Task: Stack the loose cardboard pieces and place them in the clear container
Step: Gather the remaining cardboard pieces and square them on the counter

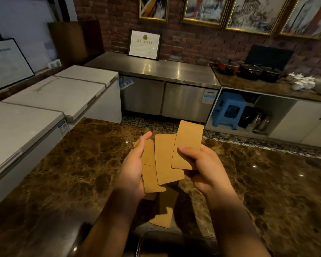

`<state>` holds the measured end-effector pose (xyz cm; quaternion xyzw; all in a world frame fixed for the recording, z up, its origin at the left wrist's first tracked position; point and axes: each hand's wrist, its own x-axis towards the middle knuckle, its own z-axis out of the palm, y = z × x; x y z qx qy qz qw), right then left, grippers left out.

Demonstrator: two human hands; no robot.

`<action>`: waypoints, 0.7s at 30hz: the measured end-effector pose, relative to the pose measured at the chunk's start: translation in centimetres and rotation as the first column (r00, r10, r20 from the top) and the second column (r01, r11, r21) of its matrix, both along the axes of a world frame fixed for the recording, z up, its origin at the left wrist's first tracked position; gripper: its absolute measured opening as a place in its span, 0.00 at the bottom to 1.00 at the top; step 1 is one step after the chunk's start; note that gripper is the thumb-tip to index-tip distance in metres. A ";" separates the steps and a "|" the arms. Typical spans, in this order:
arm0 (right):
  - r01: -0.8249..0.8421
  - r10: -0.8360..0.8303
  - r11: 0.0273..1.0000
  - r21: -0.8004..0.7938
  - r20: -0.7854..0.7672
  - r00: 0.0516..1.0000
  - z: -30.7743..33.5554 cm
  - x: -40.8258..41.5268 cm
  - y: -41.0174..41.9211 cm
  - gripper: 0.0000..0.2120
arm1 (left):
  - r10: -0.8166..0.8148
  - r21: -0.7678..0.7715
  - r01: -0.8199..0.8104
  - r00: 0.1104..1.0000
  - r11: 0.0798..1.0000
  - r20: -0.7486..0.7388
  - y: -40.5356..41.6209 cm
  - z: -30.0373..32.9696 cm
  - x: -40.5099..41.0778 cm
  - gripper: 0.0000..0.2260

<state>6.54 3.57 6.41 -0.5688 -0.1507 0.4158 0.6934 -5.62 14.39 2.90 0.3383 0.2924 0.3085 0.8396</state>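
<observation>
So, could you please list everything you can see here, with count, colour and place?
Cardboard pieces: several, tan, fanned in both hands.
Loose cardboard piece: one, tan, on the counter under the hands.
Counter: one, brown marble, foreground.
Clear container: one, partly visible at the bottom edge.
Chest freezers: three, white, left.
Steel cabinet: one, silver, against the brick wall.
Framed certificate: one, white, on the steel cabinet.
Stool: one, blue, under the right counter.
Pots: several, dark and red, back right.
Framed pictures: four, gold frames, on the wall.
Left hand: holds cardboard.
Right hand: holds cardboard.
</observation>
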 end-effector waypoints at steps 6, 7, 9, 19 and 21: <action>-0.044 0.038 0.999 0.022 0.248 0.968 0.7 -1.9 0.3 0.05 | 0.034 0.150 -0.017 0.993 0.989 -0.114 -0.2 0.3 0.3 0.14; -0.057 0.049 0.998 0.026 0.244 0.968 0.7 -2.1 0.4 0.06 | 0.030 0.143 -0.011 0.991 0.990 -0.130 -0.4 0.3 0.4 0.17; -0.111 0.103 0.993 0.029 0.204 0.974 0.9 -2.5 0.5 0.12 | -0.032 0.061 0.038 0.995 0.997 -0.092 -0.7 0.6 0.5 0.23; -0.098 0.098 0.987 0.125 0.007 0.995 0.3 -1.4 -0.6 0.18 | -0.123 -0.204 0.162 0.974 0.965 0.189 -0.3 0.2 0.0 0.29; -0.076 0.073 0.995 0.060 0.052 0.996 0.3 -1.5 -0.7 0.16 | -0.110 -0.225 0.153 0.975 0.962 0.192 -0.5 0.2 0.0 0.27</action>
